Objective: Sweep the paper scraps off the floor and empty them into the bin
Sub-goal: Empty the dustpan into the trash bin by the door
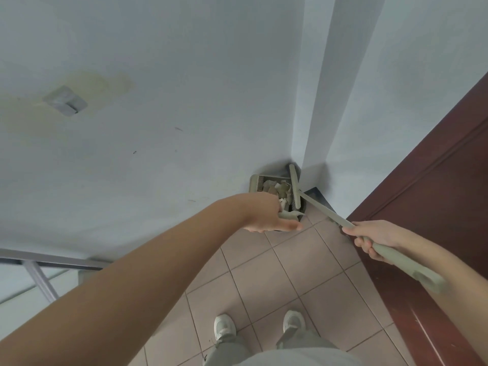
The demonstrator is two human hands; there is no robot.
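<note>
My left hand (266, 217) grips the grey-green handle of a dustpan (257, 184) tipped over a dark bin (301, 207) in the wall corner. Crumpled paper scraps (278, 190) lie in the pan and at the bin's mouth. My right hand (375, 240) grips the long grey-green handle of a broom (294, 186), whose narrow head rests against the pan above the bin. The bin is mostly hidden behind the pan, the broom and my left hand.
White walls (184, 88) meet at the corner, with a wall socket (64, 101) at the left. A dark red door (435, 194) stands at the right. The floor is pinkish tiles (287, 273); my two white shoes (224, 326) stand on them. A metal frame (39, 262) sits at lower left.
</note>
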